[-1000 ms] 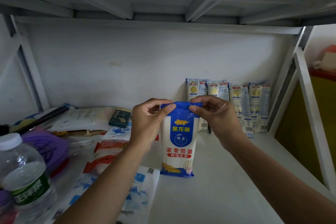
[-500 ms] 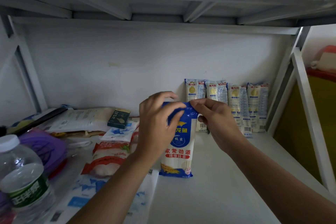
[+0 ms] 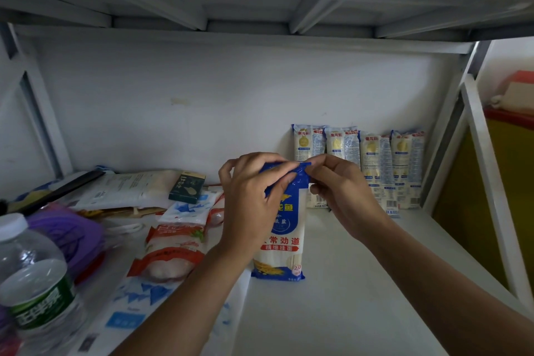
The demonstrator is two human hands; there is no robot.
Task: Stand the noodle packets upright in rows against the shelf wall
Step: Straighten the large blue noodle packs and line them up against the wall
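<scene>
Two hands, our left hand (image 3: pixel 248 199) and right hand (image 3: pixel 344 193), pinch the blue top seam of the noodle packet (image 3: pixel 284 240), fingers closed narrowly on it, keeping it upright on the shelf (image 3: pixel 361 283) in front of four standing packets (image 3: pixel 358 165) leaning on the back wall (image 3: pixel 202 101).

A single head-worn camera is looking forward and slightly down into a shelf (image 3: pixel 332 312) bay, facing its back wall (image 3: pixel 202 113). It is sitting close, with both forearms reaching in from the bottom edge.
</scene>
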